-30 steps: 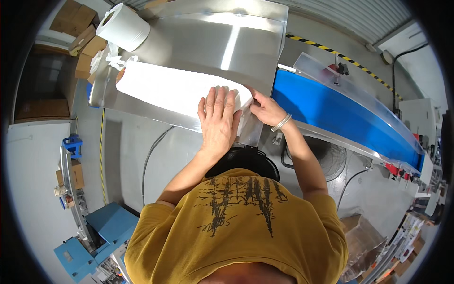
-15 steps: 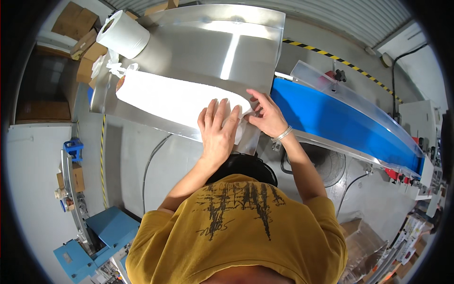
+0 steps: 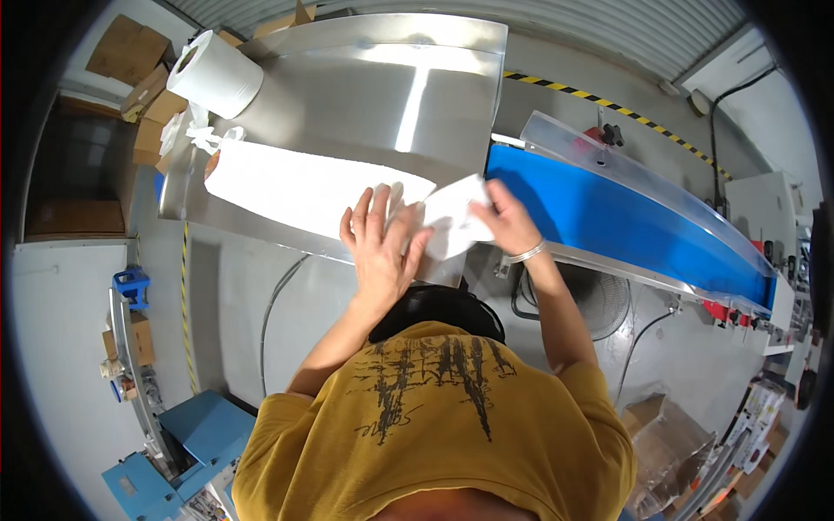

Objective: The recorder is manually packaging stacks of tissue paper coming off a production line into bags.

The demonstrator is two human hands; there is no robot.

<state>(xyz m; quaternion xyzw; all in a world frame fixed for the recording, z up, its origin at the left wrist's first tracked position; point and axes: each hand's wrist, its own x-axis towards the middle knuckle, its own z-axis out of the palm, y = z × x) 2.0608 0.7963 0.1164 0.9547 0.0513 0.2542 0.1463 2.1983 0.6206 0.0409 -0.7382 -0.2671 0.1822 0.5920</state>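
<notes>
A long row of soft white sheets lies along the near side of the metal table. My left hand rests on the row's right end, fingers spread and pressed lightly down. A thin white sheet stands out from that end, creased and slightly blurred. My right hand, with a bracelet at its wrist, grips the sheet's right edge between thumb and fingers. That hand is close to the left end of a blue conveyor belt.
A thick white roll stands at the table's far left corner, above some crumpled white strips. A clear guard runs along the belt's far side. A floor fan sits beneath the belt. Cardboard boxes lie at lower right.
My right hand has moved right and slightly down, drawing a white sheet away from the row's end. The left hand has shifted a little left, still on the row.
</notes>
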